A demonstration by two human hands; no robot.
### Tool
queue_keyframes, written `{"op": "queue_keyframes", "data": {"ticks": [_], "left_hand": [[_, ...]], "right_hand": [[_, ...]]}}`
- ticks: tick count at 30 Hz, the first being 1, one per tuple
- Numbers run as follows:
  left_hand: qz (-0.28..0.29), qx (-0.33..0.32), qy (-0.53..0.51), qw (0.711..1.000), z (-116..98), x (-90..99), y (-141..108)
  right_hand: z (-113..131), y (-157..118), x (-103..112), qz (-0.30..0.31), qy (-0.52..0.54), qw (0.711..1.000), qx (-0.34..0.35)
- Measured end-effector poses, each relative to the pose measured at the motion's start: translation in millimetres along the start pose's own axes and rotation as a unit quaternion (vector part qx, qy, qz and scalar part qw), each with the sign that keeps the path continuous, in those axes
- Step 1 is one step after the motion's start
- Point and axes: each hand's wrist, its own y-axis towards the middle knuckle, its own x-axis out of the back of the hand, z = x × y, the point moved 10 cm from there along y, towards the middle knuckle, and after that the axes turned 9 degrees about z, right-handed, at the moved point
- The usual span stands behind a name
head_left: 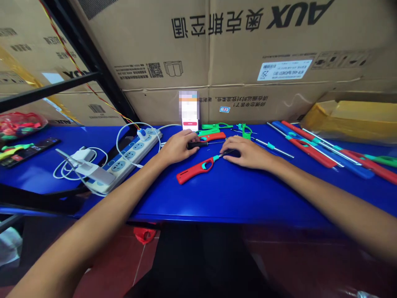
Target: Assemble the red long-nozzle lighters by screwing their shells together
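My left hand (pixel 178 147) is closed on a black-handled tool (pixel 197 145) with a thin metal shaft pointing right, like a screwdriver. A red gas lighter (pixel 194 169) with a turquoise trigger lies on the blue table between my hands. The fingers of my right hand (pixel 246 152) are curled over its metal tube end, where a dark part shows beneath them; the fingertips are partly hidden. Just beyond my left hand lies an orange-red lighter (pixel 214 137), and green lighter pieces (pixel 217 126) are behind it.
Red and blue lighters (pixel 313 151) with metal tubes lie at right, near a yellow-taped package (pixel 353 118). A power strip (pixel 130 155) with cables and a white charger (pixel 93 169) is at left. A phone (pixel 190 111) leans against the large carton (pixel 223 45).
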Motion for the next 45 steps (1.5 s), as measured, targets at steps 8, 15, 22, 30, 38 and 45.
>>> {"op": "queue_keyframes", "data": {"ticks": [8,15,22,30,38,45], "left_hand": [[-0.024,0.029,-0.045,0.998,13.4,2.9,0.0],[-0.014,0.020,-0.070,0.997,9.6,2.3,-0.3],[-0.008,0.015,-0.063,0.998,8.7,8.5,-3.5],[0.030,-0.011,-0.056,0.998,4.6,3.0,-2.1],[0.049,-0.021,-0.064,0.997,-3.8,2.1,-2.7],[0.024,-0.012,-0.093,0.995,-1.1,5.1,-4.2]], "right_hand": [[-7.2,-1.5,4.0,-0.002,0.025,0.999,-0.020],[-6.9,-1.1,4.8,0.004,0.033,0.999,-0.017],[-9.3,-0.2,3.6,0.009,0.036,0.999,-0.025],[-7.5,-1.0,5.0,0.009,0.037,0.999,-0.027],[-5.5,-1.8,6.0,0.009,0.034,0.999,-0.026],[-5.9,-1.7,6.2,0.011,0.020,1.000,-0.021]]}}
